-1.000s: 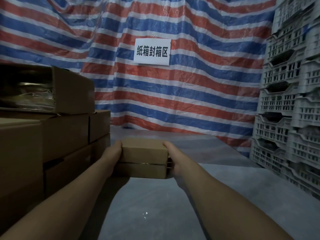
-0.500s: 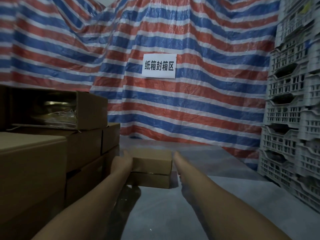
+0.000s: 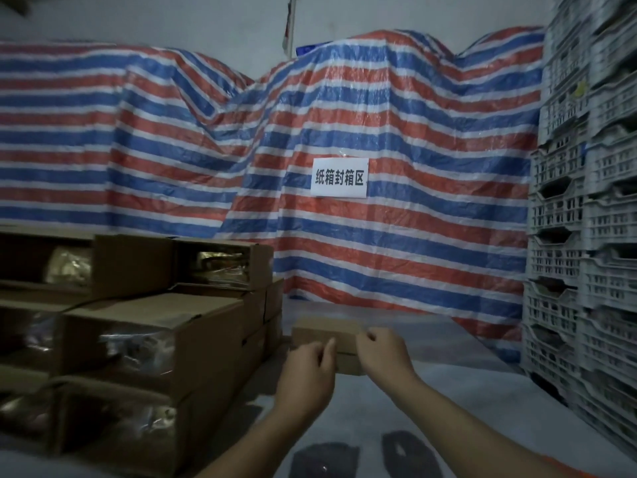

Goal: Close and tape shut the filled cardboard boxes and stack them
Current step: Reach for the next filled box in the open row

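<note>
Fingers loosely curled on both sides, holding nothing: the left hand [image 3: 307, 370] and right hand [image 3: 382, 351] hover in front of the small closed box [image 3: 327, 331], which sits on the grey floor [image 3: 465, 391] at twelve o'clock from them. At nine o'clock stands the stack of open boxes [image 3: 148, 326]. Beyond, a striped tarp [image 3: 413, 132] carries a white sign [image 3: 339, 177]; crates [image 3: 586, 201] tower at three o'clock.

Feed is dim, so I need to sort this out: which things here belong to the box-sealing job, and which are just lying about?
Job:
small closed boxes, stacked on the floor
open filled boxes, piled at left
left hand
right hand

Lying about:
striped tarp
paper sign
plastic crates
</note>
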A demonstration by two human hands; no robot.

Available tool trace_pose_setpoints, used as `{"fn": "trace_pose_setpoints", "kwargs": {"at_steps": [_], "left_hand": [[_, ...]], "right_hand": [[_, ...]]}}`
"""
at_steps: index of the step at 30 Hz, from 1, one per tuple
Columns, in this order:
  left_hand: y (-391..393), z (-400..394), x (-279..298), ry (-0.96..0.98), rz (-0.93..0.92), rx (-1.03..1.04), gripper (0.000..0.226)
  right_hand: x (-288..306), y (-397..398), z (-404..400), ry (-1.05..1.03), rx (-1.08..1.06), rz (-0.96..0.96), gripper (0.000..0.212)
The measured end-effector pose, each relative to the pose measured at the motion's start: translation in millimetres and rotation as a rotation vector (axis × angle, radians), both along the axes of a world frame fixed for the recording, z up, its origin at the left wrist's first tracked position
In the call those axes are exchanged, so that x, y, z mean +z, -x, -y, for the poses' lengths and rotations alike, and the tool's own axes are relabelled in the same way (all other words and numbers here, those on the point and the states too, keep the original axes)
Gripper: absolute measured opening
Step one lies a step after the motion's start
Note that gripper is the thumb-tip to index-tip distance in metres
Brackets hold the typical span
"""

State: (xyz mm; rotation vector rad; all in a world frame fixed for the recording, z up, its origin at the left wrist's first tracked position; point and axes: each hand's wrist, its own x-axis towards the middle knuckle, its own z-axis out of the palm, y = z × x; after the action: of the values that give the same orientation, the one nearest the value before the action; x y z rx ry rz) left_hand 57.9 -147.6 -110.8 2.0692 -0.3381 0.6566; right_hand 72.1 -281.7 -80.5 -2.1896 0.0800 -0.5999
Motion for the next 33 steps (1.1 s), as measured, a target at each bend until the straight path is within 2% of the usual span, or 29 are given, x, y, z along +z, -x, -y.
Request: {"fn": "trace_pose_setpoints", "kwargs": {"at_steps": [4,7,9,11,12,15,18,20,24,27,29,33], "left_hand": [[66.5,-23.9,-4.1,-0.089,-0.044,-0.114,0.061],[106.3,-52.6,-7.1,-0.149,0.037,-0.144,0.054],[120.5,-75.9,-11.7,-0.217,0.171,-0.077,0.038],[129.8,-101.2,-7.8,-0.193,0.280,-0.028,0.013],[134.9,-114.5,-1.4,-0.183,0.321,-0.008,0.012],[136.5,-156.4,25.3,-0.176,0.419,0.095,0.036],[116.2,-205.5,61.6,-0.154,0.512,0.355,0.037],[98.8,-239.4,86.1,-0.149,0.508,0.525,0.036],[57.5,-313.7,115.5,-0.159,0.431,0.783,0.045],[28.6,-364.9,116.6,-0.247,0.302,0.903,0.054],[15.2,-389.7,112.7,-0.256,0.254,0.939,0.053],[-1.5,-418.8,106.5,-0.324,0.238,0.950,0.058]], "right_hand": [[-14.8,58.6,-21.1,-0.035,0.083,0.063,0.044],[-27.1,89.0,-45.8,-0.069,0.101,0.064,0.050],[-34.8,102.4,-63.8,-0.093,0.139,0.050,0.056],[-34.4,109.5,-81.7,-0.072,0.208,0.057,0.060],[-29.7,111.0,-91.1,-0.064,0.255,0.061,0.060],[2.4,108.3,-122.2,-0.093,0.427,0.090,0.054],[43.8,94.4,-159.6,-0.039,0.512,0.210,0.041],[66.7,82.0,-188.8,0.053,0.502,0.287,0.037],[97.5,56.6,-253.4,0.221,0.525,0.294,0.033],[114.2,44.4,-297.3,0.323,0.507,0.277,0.065],[121.9,39.8,-321.3,0.401,0.480,0.264,0.081],[134.2,29.0,-347.2,0.424,0.450,0.197,0.087]]}}
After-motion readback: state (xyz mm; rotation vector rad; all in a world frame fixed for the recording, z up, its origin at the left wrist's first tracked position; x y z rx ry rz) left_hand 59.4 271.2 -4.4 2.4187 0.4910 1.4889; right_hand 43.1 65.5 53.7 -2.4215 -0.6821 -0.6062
